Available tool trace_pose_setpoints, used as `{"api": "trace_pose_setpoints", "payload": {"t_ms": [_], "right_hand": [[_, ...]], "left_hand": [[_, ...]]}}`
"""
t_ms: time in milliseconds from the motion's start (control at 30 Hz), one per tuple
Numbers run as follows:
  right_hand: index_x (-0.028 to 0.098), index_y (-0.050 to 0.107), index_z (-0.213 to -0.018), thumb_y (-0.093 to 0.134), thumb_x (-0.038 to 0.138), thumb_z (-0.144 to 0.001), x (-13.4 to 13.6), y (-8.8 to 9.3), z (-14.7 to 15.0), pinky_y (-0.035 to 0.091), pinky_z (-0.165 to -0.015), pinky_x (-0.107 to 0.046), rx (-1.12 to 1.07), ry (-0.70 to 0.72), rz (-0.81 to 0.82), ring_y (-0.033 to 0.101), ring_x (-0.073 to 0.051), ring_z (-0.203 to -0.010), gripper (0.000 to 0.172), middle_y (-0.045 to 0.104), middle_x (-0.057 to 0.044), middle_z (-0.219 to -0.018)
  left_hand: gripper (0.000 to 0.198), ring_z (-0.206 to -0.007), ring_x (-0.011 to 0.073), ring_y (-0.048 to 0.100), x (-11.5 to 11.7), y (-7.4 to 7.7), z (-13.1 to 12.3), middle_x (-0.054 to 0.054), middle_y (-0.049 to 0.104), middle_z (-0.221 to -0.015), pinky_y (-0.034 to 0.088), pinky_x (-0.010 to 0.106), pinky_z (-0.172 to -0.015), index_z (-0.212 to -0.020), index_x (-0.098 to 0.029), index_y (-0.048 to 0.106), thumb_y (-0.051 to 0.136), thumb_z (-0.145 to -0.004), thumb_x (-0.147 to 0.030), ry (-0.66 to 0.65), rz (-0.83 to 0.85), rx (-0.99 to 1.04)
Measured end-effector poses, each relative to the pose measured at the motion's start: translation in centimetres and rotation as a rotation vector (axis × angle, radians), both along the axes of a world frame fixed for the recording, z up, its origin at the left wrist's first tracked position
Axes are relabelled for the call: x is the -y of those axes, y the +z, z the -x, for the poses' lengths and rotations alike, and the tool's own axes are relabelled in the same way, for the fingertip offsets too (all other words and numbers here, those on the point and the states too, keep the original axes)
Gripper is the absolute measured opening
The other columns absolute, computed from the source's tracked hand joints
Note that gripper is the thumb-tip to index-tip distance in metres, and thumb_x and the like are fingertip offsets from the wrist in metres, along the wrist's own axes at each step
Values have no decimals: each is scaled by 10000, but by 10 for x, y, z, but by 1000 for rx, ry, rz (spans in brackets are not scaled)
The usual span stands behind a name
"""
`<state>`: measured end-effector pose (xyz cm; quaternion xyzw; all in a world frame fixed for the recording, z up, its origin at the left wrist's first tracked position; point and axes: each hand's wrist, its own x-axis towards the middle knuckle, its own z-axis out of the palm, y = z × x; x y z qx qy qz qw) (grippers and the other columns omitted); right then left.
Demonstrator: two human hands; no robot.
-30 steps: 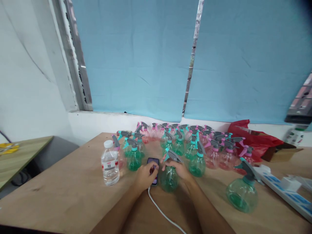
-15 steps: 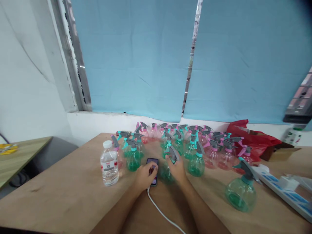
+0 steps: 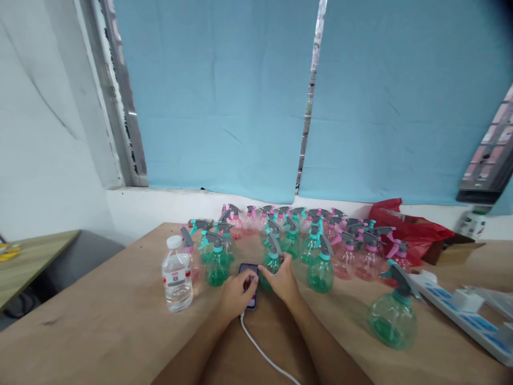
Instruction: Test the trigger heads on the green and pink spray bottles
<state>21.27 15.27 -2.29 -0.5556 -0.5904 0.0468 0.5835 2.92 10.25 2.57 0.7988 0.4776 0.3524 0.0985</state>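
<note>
My right hand [image 3: 284,280] has its thumb and fingers around the body of a green spray bottle [image 3: 271,263]. This bottle has a grey trigger head and a turquoise collar, and stands upright near the front of the group. My left hand [image 3: 237,294] is curled over a phone [image 3: 251,300], thumb and forefinger close together in a pinch. Whether anything is between those fingertips I cannot make out. The phone lies flat with a lit screen, partly covered by the hand, and a white cable [image 3: 256,345] runs from its lower end. Another green spray bottle [image 3: 218,267] stands left of the phone.
A clear water bottle [image 3: 176,283] stands at the left. Several green and pink spray bottles [image 3: 320,272] fill the back. A lone green spray bottle [image 3: 391,321] stands right, beside a white power strip [image 3: 452,302]. A red plastic bag [image 3: 404,230] lies behind.
My right hand has shifted slightly left, its grip going from around the spray bottle's head to its body. The bottle now stands more upright. My left hand stays over the phone.
</note>
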Motion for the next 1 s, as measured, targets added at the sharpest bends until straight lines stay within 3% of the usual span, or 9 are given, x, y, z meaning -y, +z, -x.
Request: {"api": "trace_pose_setpoints", "payload": {"t_ms": [200, 333, 433, 500, 567, 667, 867, 1000], "right_hand": [[220, 440, -1211, 779, 635, -728, 1, -3, -3, 542, -908, -464, -69, 47, 110, 664, -322, -1036, 722, 631, -114, -1133], [236, 484, -1236, 780, 620, -744, 6, 2, -7, 534, -953, -460, -142, 109, 90, 669, -313, -1083, 690, 658, -106, -1179], [229, 507, -1281, 767, 593, -782, 11, 10, -9, 505, -1011, -490, -195, 106, 22, 635, -329, -1179, 670, 656, -132, -1249], [222, 494, -1324, 741, 568, -825, 14, 16, -8, 500, -1023, -499, -237, 142, -29, 628, -321, -1197, 655, 650, -142, -1276], [223, 472, -1361, 719, 539, -860, 17, 20, -5, 494, -1043, -496, -261, 204, -72, 621, -306, -1211, 642, 635, -141, -1305], [225, 420, -1423, 676, 503, -907, 22, 22, 4, 444, -1118, -504, -269, 262, -116, 564, -296, -1301, 639, 577, -149, -1392], [220, 267, -1527, 478, 456, -1032, 33, 22, 20, 344, -1204, -540, -183, 340, -125, 427, -283, -1428, 587, 435, -168, -1497], [241, 255, -1557, 487, 450, -1035, 39, 28, 21, 331, -1214, -541, -79, 397, -125, 402, -285, -1439, 609, 424, -156, -1501]], "left_hand": [[254, -593, 143, 619, 0, -1, 0, -46, 643, -643, 403, 243, -574, -935, -245, 706, 486, -999, -357, 16, -1, -8], [256, -636, 160, 654, -2, -3, 0, -33, 692, -713, 473, 260, -620, -997, -253, 714, 485, -994, -366, 32, 1, -7], [279, -771, 183, 713, -3, -3, 1, -1, 760, -914, 559, 294, -724, -1172, -271, 702, 523, -974, -352, 16, -7, 24], [377, -998, 212, 726, -4, -3, 0, 35, 754, -1146, 587, 334, -883, -1318, -282, 649, 558, -957, -342, -30, -53, 54], [496, -1234, 242, 653, -3, -4, -2, 67, 679, -1354, 539, 382, -1057, -1432, -278, 576, 595, -940, -343, -79, -103, 79], [630, -1391, 272, 545, -2, -6, -5, 98, 575, -1500, 442, 435, -1185, -1521, -263, 492, 640, -914, -347, -101, -115, 99], [819, -1465, 317, 453, -10, -10, -10, 153, 488, -1568, 377, 507, -1219, -1588, -212, 363, 699, -861, -385, -10, -93, 191], [827, -1430, 311, 495, -19, -1, -13, 129, 519, -1546, 397, 505, -1198, -1578, -248, 343, 710, -846, -361, 38, -121, 208]]}}
